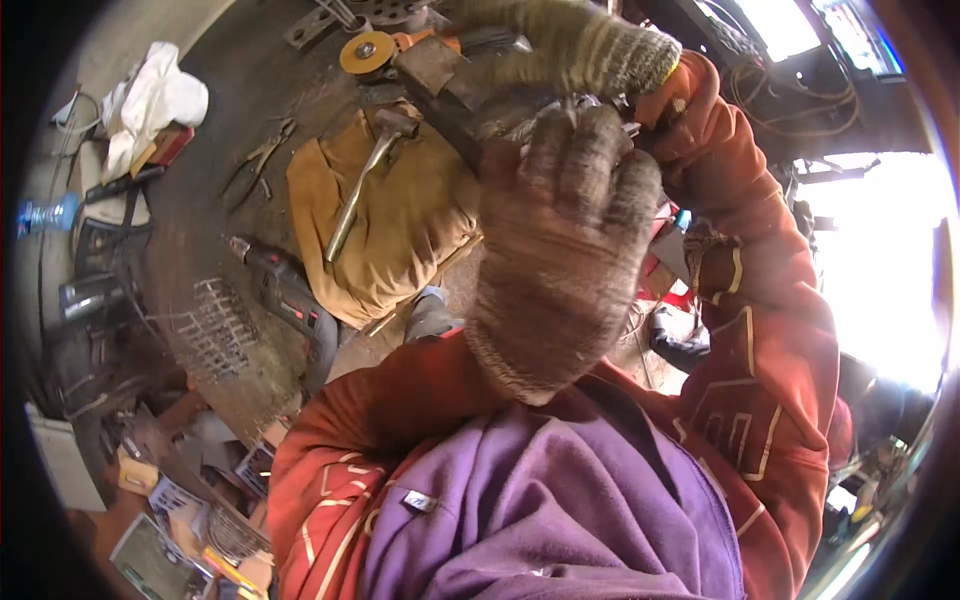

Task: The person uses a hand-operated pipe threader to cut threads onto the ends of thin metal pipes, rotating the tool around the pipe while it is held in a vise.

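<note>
My left hand, in a dirty knit work glove, is raised at the middle of the view. Its fingers curl over a shiny, greyish thing that is mostly hidden, so its kind cannot be made out. Just beyond it, my right hand reaches across from the right in a striped grey knit glove with a yellow-edged cuff. Blur and the top edge obscure its fingers. To the left of my hands, a hammer rests on a folded brown cloth.
Pliers and a cordless drill lie on the dark worktop at left, near a metal grid. An orange disc sits farther back. White cloth and a bottle are at far left; cables hang at right.
</note>
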